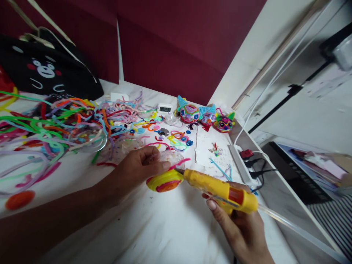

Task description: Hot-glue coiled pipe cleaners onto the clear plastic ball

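While its nozzle [179,171] points left, the glue gun [213,184] slants.

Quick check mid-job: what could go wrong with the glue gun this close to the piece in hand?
Burn: the left hand has its thumb near the nozzle of the glue gun; a hot tip could touch it.

Stray glue: a pink strand juts out near that nozzle and might catch glue.

Slip: the yellow coiled piece is curved, so the tip could skid.
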Action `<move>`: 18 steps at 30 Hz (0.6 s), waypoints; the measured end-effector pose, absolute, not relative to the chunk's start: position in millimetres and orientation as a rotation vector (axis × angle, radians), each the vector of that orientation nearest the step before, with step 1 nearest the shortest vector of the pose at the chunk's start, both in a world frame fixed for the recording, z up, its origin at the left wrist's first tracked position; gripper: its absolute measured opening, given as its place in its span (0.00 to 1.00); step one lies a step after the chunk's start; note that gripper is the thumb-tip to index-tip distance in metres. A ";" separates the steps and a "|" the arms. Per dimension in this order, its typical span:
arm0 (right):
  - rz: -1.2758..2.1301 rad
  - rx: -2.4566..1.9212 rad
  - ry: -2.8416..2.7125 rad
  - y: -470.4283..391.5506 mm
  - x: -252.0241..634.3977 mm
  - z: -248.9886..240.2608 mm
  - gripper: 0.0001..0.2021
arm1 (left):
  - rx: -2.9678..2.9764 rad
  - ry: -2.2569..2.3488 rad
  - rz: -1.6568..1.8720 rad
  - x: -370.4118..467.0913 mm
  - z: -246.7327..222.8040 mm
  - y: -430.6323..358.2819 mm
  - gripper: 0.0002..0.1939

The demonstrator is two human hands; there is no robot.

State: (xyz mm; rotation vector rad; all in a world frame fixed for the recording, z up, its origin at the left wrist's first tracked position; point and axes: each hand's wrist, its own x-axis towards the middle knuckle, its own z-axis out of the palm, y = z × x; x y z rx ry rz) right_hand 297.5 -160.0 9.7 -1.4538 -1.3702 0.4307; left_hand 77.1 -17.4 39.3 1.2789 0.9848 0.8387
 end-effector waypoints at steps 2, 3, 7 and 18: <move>0.405 -1.451 -1.419 -160.1 297.3 10.6 0.08 | 1.275 0.966 0.830 77.1 37.1 -16.1 0.25; 0.383 -1.450 -1.442 -160.1 297.3 11.1 0.07 | 1.271 0.959 0.830 77.1 35.9 -15.5 0.24; 0.302 -1.418 -1.505 -159.5 300.5 10.2 0.04 | 1.279 0.951 0.839 76.9 33.7 -14.8 0.25; 0.303 -1.444 -1.441 -159.4 294.5 13.1 0.03 | 1.263 0.993 0.806 75.2 39.8 -17.1 0.25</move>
